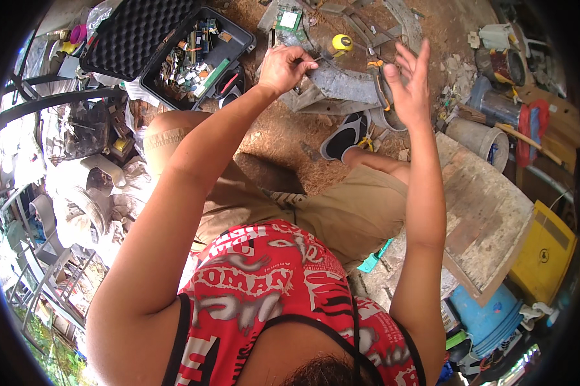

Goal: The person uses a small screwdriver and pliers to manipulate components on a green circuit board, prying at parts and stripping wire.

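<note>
My left hand (285,69) is closed in a pinch above the near left part of a grey metal frame (346,85). What its fingertips hold, if anything, is too small to make out. My right hand (411,87) is raised and open, fingers apart, with nothing in it. Beside its thumb, pliers (381,90) with orange and black handles lie against the metal frame. A round yellow and black thing (343,43) rests between my two hands. Beyond my left hand lies a green circuit board (289,20) with a white label.
An open black case (200,61) with foam in its lid holds many small circuit boards at the far left. My shoe (346,135) is near the frame. To the right are a worn wooden board (473,206), a grey bucket (480,143), a yellow panel (544,251) and blue buckets (486,315).
</note>
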`<state>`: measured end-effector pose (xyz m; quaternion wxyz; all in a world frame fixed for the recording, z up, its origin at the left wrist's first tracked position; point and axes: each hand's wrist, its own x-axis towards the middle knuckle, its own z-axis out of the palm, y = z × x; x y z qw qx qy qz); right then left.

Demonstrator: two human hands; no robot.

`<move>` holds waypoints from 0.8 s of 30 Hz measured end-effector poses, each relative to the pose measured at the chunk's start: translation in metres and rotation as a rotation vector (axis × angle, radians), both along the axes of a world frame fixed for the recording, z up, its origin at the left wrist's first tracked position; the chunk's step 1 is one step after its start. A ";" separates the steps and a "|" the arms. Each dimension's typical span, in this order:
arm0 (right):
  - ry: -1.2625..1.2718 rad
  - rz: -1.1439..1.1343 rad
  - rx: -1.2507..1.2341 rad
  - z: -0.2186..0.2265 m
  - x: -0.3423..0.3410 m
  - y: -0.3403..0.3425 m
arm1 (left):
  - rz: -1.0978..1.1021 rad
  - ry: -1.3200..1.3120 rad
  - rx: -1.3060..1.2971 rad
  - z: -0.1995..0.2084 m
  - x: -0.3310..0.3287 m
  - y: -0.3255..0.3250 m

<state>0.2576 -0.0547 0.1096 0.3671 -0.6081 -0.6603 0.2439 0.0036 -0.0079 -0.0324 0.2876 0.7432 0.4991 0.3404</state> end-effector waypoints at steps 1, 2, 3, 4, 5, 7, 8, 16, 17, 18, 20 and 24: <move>-0.134 -0.035 -0.066 -0.011 0.016 -0.005 | -0.004 -0.002 0.002 0.000 -0.001 0.000; -0.267 -0.070 -0.130 -0.023 0.030 -0.010 | -0.008 -0.003 0.006 0.000 -0.001 -0.001; -0.398 -0.106 -0.194 -0.033 0.039 -0.014 | -0.013 -0.002 0.009 0.001 -0.002 -0.001; -0.511 -0.077 -0.281 -0.044 0.043 -0.016 | -0.009 0.004 0.008 0.001 -0.002 -0.001; -0.625 -0.050 -0.369 -0.050 0.043 -0.017 | -0.008 0.008 0.005 0.002 -0.001 0.000; -0.792 -0.018 -0.461 -0.058 0.041 -0.020 | -0.005 0.006 0.007 0.004 0.001 0.000; -0.794 -0.005 -0.504 -0.058 0.039 -0.016 | -0.001 0.003 0.012 0.005 0.001 -0.002; -0.494 -0.026 0.013 0.018 0.005 -0.013 | 0.012 -0.020 -0.021 0.003 -0.004 0.000; -0.418 0.078 0.252 0.044 0.002 -0.016 | 0.000 -0.027 -0.033 0.006 -0.002 0.000; -0.345 0.176 0.339 0.077 -0.006 -0.018 | -0.011 -0.034 -0.044 0.008 -0.001 -0.001; -0.167 0.224 0.596 0.111 -0.019 -0.014 | -0.003 0.007 0.001 0.006 0.000 0.002; -0.065 0.217 0.502 0.112 -0.043 -0.019 | -0.026 0.012 -0.022 0.002 0.000 0.001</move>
